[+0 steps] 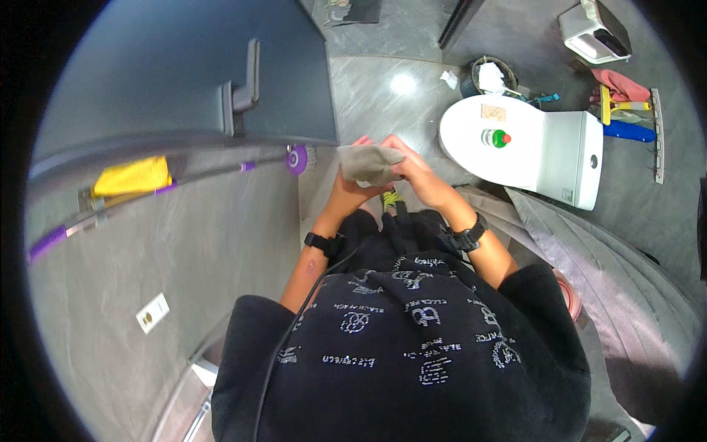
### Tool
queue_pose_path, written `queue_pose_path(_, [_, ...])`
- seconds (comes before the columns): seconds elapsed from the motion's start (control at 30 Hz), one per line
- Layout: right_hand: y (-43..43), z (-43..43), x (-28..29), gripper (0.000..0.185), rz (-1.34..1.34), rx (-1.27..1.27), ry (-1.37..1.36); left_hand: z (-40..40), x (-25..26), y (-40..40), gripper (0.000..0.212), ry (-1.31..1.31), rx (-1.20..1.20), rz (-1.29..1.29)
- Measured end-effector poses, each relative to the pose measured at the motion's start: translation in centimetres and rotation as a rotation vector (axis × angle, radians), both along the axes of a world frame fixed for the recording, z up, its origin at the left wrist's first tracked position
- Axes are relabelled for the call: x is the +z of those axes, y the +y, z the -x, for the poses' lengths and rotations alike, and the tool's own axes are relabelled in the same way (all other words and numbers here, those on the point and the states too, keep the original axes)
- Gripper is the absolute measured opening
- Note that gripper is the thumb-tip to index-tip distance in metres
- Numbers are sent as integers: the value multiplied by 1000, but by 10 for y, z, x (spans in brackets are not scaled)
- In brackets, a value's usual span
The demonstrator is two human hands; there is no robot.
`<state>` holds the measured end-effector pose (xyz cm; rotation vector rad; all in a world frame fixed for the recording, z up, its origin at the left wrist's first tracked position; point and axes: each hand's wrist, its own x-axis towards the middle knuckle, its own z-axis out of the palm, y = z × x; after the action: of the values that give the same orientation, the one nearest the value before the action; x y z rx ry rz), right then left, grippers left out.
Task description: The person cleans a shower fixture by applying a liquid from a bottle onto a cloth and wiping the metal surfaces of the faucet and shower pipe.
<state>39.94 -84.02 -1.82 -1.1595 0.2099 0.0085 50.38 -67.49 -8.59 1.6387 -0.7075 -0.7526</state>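
A greyish-beige cloth [369, 164] is held up between my two hands in front of my body. My left hand [353, 188] grips it from below and the left side, with some fingers hidden behind it. My right hand [410, 160] pinches its right edge. To the right, on the closed white lid of a toilet [469, 149], lie a green bottle with a red cap [497, 138] and a small tan speckled pad [493, 112].
A dark door with a handle [251, 83] stands at upper left. Along the left wall hang a purple long-handled brush [296, 159] and a yellow cloth [134, 177]. A bin [513, 77] stands beyond the toilet; a yellow squeegee [606, 105] hangs behind it. A grey curtain [585, 248] hangs at right.
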Motion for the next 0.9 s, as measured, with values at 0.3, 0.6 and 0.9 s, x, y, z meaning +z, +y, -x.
queue_pose_path(0.3, [-138, 8, -73, 51, 91, -737, 209, -87, 8, -192, 39, -99, -468, -370])
queue_pose_path(0.6, [-174, 95, -192, 35, 352, -951, 846, -61, -132, -333, 52, 13, -1007, -324])
queue_pose_path(0.9, [-206, 160, -251, 77, 708, -1052, 1225, 70, -235, -441, 58, -646, -1110, -549])
